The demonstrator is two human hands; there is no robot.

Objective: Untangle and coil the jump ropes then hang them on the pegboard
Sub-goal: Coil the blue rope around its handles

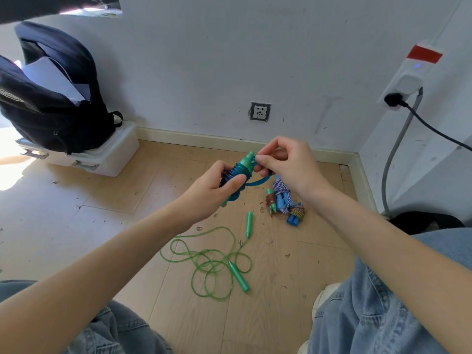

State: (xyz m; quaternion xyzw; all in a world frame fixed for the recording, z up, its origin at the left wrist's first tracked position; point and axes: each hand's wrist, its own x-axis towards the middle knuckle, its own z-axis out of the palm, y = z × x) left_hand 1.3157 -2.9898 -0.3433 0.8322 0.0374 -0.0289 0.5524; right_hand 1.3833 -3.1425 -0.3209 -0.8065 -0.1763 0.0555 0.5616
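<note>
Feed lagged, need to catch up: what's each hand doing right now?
Left hand: grips the coiled blue jump rope with green handles.
Right hand: pinches the loose end of that same rope near the handle tip.

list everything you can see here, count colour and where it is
teal jump rope: 1, teal cord wound round green handles, held above the floor
loose jump rope: 1, green, uncoiled on the wooden floor, centre
rope pile: several, blue, white, brown, bundled on the floor near the right corner
backpack: 1, dark navy, open, on the storage box at left
storage box: 1, white, on the floor against the wall
wall socket: 1, grey, low on the back wall
power strip: 1, white with red, right wall, black plug in it
left hand: grips the wound rope
right hand: pinches the cord near the handle tip
</note>
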